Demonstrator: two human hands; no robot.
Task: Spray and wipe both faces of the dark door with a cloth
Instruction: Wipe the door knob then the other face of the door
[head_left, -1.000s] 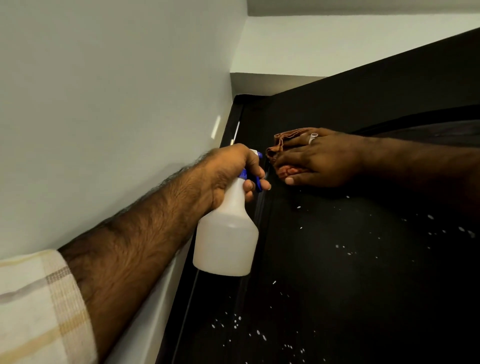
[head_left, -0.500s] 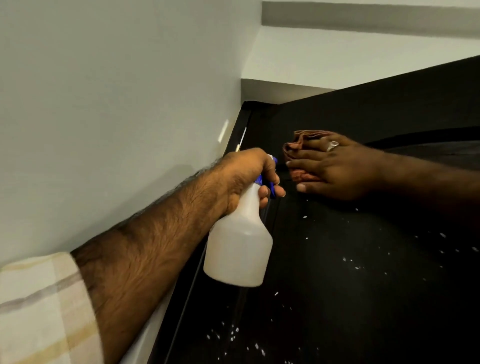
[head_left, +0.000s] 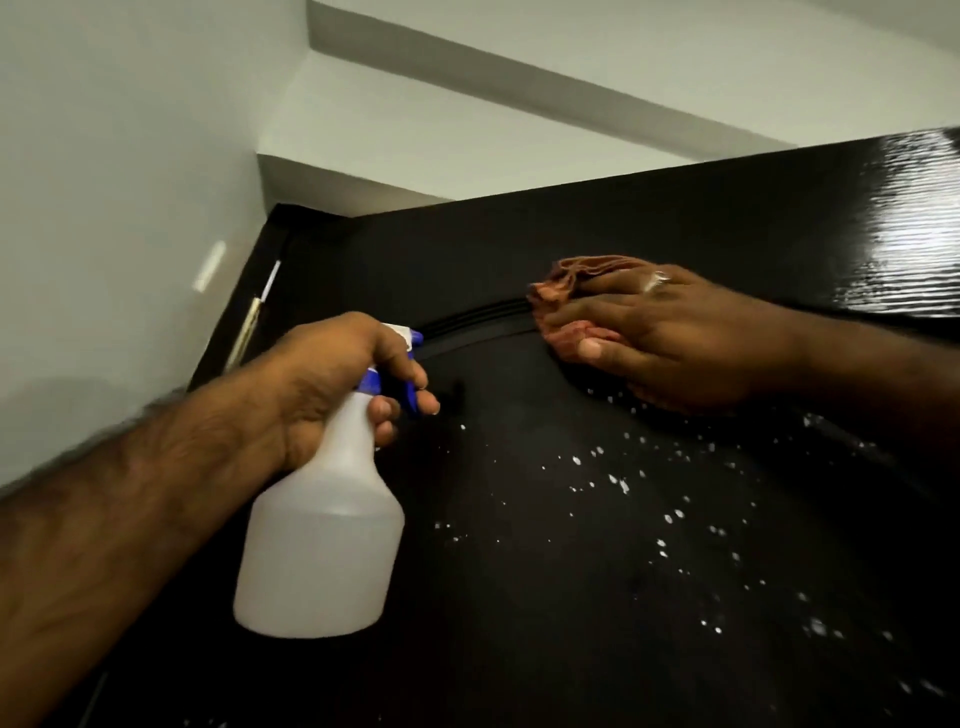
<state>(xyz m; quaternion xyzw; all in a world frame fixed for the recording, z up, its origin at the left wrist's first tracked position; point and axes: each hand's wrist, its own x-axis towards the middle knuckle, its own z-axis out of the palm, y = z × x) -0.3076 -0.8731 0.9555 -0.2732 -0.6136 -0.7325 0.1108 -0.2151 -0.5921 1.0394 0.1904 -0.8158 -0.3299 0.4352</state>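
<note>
L hand (head_left: 332, 384) grips unlabelled bottle (head_left: 322, 540), R hand (head_left: 670, 343) presses cloth (head_left: 571, 280)

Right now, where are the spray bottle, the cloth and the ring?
spray bottle (head_left: 322, 540), head view, on its white body.
cloth (head_left: 582, 270), head view, on its bunched top fold.
ring (head_left: 655, 280), head view, on the band.

Spray bottle (head_left: 322, 525) left of cloth (head_left: 566, 291) on door (head_left: 571, 571).

The left hand (head_left: 332, 384) curls its fingers in a grip, forearm raised; the right hand (head_left: 670, 338) presses flat, fingers extended, arm outstretched.
</note>
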